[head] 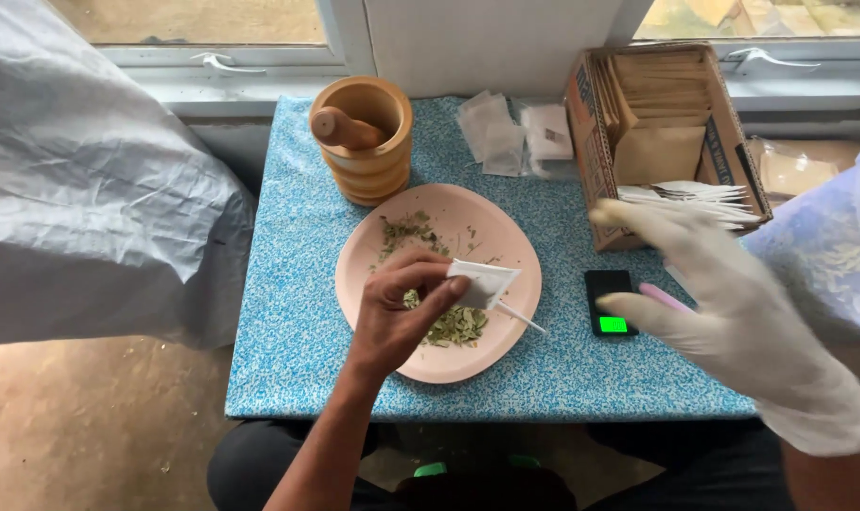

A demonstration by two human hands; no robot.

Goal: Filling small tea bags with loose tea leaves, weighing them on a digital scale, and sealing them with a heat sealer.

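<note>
Closest to my view is the right hand [733, 312] in a white glove, blurred, its fingers spread and released, holding nothing, palm turned down above the table [298, 312] edge. Just below its fingers lies a small black scale [609, 301] with a green lit screen, and a pink stick [665, 298] beside it. Beyond the fingertips stands a cardboard box [591, 142] with brown paper packets upright inside and white flat pieces at its front. The bare left hand [402, 308] reaches from below, and its fingers pinch a small white paper sachet [484, 282] over the pink plate [506, 237]. Dried green leaves [456, 326] lie on this plate, right under the fingers. Further away I see a wooden mortar [368, 151] with a pestle [345, 128] leaning inside, and several pale sachets [510, 137] near it.
</note>
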